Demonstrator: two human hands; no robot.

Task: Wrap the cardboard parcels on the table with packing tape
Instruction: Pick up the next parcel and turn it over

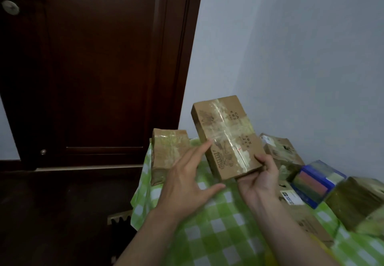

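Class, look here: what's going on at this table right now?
A person holds up a cardboard parcel, already crossed with clear tape, above the green checked tablecloth. The right hand grips its lower corner; the left hand is open beside it, index fingertip at its edge. Another taped parcel stands on the cloth to the left.

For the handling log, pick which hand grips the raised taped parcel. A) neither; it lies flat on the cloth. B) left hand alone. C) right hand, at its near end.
C: the right hand curls round the near end of the parcel, while the left hand is spread open at its side.
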